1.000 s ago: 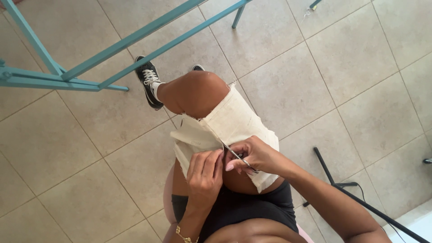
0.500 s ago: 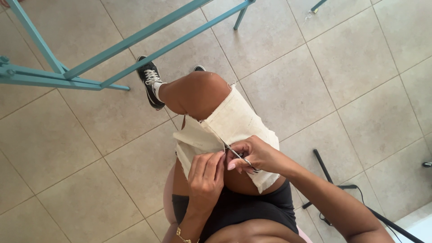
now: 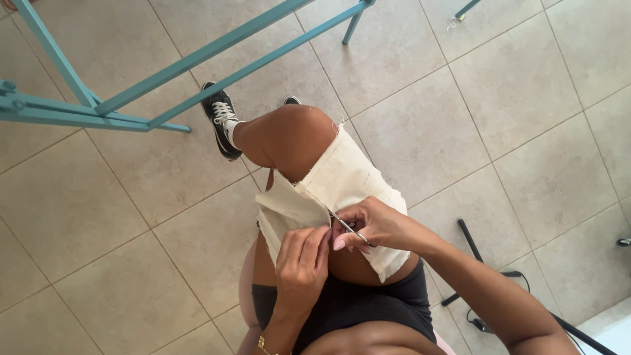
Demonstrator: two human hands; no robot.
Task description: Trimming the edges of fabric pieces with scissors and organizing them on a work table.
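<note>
Looking down at a seated person's lap, where a piece of cream cloth [image 3: 342, 181] lies draped over the raised thigh, just below the knee. The right hand [image 3: 378, 223] is closed around small metal scissors [image 3: 345, 225], whose blades point up-left into the cloth. The left hand [image 3: 301, 260] pinches the cloth's near edge, fingers pressed together right beside the blades. The cloth looks light, soft and floppy, likely needing to be held taut close to the cut. It is plain, with frayed edges and faint stitching. A black sneaker [image 3: 221, 125] rests on beige floor tiles [image 3: 526, 98] near a teal metal frame [image 3: 197, 62].
</note>
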